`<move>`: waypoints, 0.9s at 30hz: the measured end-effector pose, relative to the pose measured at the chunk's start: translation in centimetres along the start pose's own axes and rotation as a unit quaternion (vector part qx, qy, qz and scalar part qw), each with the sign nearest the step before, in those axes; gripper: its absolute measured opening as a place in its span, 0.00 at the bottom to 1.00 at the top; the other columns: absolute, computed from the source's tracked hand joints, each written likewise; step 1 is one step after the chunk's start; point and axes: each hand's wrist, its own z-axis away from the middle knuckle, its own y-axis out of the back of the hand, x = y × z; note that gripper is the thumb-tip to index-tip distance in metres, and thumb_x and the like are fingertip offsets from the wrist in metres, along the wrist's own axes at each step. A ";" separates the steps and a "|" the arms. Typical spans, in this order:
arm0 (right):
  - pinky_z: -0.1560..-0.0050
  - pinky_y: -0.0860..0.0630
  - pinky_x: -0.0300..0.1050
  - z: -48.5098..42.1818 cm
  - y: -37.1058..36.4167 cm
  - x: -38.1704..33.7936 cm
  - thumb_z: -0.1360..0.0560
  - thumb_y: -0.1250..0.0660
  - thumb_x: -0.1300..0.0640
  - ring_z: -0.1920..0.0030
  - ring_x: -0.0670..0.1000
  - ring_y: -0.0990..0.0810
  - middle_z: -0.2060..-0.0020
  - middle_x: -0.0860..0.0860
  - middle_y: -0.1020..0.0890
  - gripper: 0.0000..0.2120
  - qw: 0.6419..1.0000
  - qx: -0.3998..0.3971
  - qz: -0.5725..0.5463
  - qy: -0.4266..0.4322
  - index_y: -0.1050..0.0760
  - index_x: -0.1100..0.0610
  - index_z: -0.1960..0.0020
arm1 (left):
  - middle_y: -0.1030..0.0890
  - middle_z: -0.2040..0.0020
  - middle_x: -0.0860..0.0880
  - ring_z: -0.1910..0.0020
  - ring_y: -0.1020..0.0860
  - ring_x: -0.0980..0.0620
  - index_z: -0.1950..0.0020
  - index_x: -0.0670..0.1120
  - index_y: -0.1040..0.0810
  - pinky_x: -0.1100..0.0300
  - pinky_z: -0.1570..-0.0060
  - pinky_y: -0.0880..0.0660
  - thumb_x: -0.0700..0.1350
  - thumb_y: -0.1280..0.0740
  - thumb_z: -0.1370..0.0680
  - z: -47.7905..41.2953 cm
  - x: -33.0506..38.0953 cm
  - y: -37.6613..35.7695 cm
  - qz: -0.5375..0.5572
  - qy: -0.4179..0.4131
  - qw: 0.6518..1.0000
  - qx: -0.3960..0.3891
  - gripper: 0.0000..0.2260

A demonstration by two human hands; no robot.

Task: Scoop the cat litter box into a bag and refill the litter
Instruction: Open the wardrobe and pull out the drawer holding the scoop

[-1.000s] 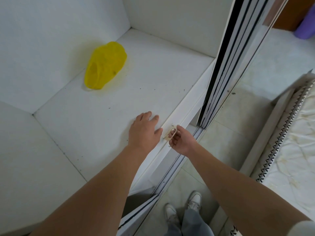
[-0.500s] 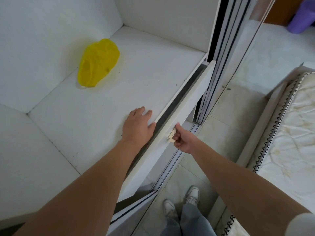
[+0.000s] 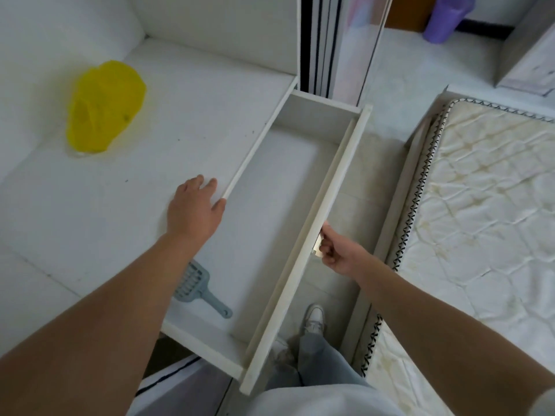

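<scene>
A white drawer point(image 3: 327, 202) stands pulled far out from under a white platform point(image 3: 186, 115). My right hand point(image 3: 338, 250) grips the metal handle on the drawer's front panel. My left hand point(image 3: 195, 208) rests flat on the platform top, by its edge. Inside the drawer lies a grey-blue slotted litter scoop point(image 3: 199, 288), partly hidden under my left forearm. A crumpled yellow plastic bag point(image 3: 105, 106) lies on the platform at the back left. No litter box is in view.
A bare quilted mattress point(image 3: 480, 220) lies on the right, close to the drawer front. Sliding door panels point(image 3: 333, 46) stand behind the drawer. A purple bucket point(image 3: 447, 19) sits at the top right. My legs and shoes point(image 3: 313, 322) are on the tiled floor below.
The drawer has slid from shut to wide open, pulled by my right hand on its handle. The scoop inside has come into view. My left hand stayed on the platform.
</scene>
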 end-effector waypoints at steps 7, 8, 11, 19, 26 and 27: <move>0.80 0.42 0.36 1.4 2.1 0.1 0.23 0.32 0.42 0.77 0.44 0.35 0.76 0.48 0.33 0.18 1.000 0.023 0.003 0.007 0.29 0.53 0.63 | 0.34 0.23 0.41 0.26 0.36 0.38 0.23 0.45 0.32 0.45 0.29 0.34 0.53 0.38 0.18 0.1 0.2 0.2 -0.003 0.001 1.000 -0.010 0.25; 0.80 0.42 0.36 1.5 2.2 0.2 0.24 0.32 0.42 0.76 0.44 0.35 0.76 0.48 0.33 0.18 1.000 0.026 0.004 0.007 0.29 0.53 0.63 | 0.34 0.23 0.42 0.26 0.37 0.39 0.23 0.46 0.33 0.45 0.29 0.34 0.54 0.38 0.18 0.1 0.1 0.2 -0.006 -0.001 1.000 -0.014 0.25; 0.80 0.41 0.36 1.6 2.3 0.3 0.24 0.31 0.41 0.76 0.44 0.35 0.76 0.48 0.33 0.18 1.000 0.027 0.001 0.010 0.28 0.53 0.63 | 0.35 0.22 0.42 0.25 0.37 0.39 0.22 0.46 0.34 0.45 0.29 0.34 0.55 0.39 0.17 0.1 -0.3 0.5 -0.018 -0.008 1.000 -0.024 0.26; 0.80 0.40 0.37 2.1 3.6 0.5 0.26 0.30 0.41 0.76 0.44 0.34 0.75 0.49 0.31 0.17 0.999 0.043 0.004 0.019 0.26 0.54 0.61 | 0.36 0.22 0.42 0.25 0.37 0.40 0.21 0.47 0.36 0.45 0.31 0.33 0.55 0.40 0.17 0.1 -0.3 0.8 -0.031 -0.013 0.999 -0.037 0.26; 0.77 0.40 0.37 3.9 7.3 0.9 0.24 0.32 0.42 0.74 0.44 0.32 0.74 0.49 0.30 0.18 0.998 0.056 0.004 0.030 0.27 0.53 0.63 | 0.36 0.22 0.43 0.26 0.37 0.40 0.21 0.47 0.37 0.43 0.33 0.31 0.56 0.41 0.17 0.2 -0.3 0.1 -0.052 -0.021 0.998 -0.028 0.26; 0.76 0.40 0.37 4.2 7.7 0.9 0.23 0.32 0.42 0.74 0.44 0.32 0.75 0.48 0.29 0.18 0.998 0.060 0.003 0.030 0.27 0.53 0.64 | 0.36 0.22 0.43 0.26 0.37 0.39 0.21 0.47 0.37 0.42 0.33 0.31 0.56 0.42 0.17 0.2 -0.3 0.0 -0.058 -0.023 0.998 -0.026 0.26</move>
